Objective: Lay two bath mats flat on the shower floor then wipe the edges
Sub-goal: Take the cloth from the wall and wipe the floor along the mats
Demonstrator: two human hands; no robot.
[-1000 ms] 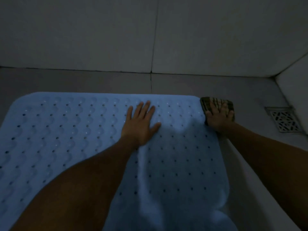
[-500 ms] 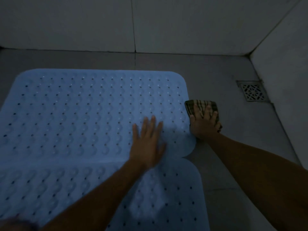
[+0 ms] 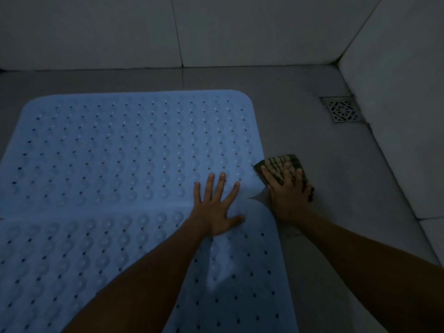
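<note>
1. Walls (image 3: 96,32) of pale tile fill the top of the frame and run down the right side, meeting in a corner at the upper right.
2. Grey shower floor (image 3: 300,131) stretches across the middle band and down the right, dimly lit.
3. Far bath mat (image 3: 115,150), light blue and dotted with holes and raised bumps, lies flat across the left and centre of the frame, its rounded corner toward the upper middle.
4. Near bath mat (image 3: 60,260), same blue and same pattern, covers the lower left and lower centre; its top edge meets the far mat along a line running across the frame, and I cannot tell whether the two overlap or just touch. A small notch of floor shows where the two rounded corners come together at centre right.
5. Left hand (image 3: 216,205) is down at centre frame, fingers straight and spread, palm pressing flat right over the seam, fingertips on the far mat, grasping nothing.
6. Right hand (image 3: 286,195) sits just right of it, fingers spread and laid flat on a striped cloth (image 3: 281,164), pressing it to the floor against the right edge of the far mat, beside the notch.
7. Drain grate (image 3: 342,110), square and patterned metal, sits in the floor at the upper right, close to the right wall and well apart from the cloth.
</note>
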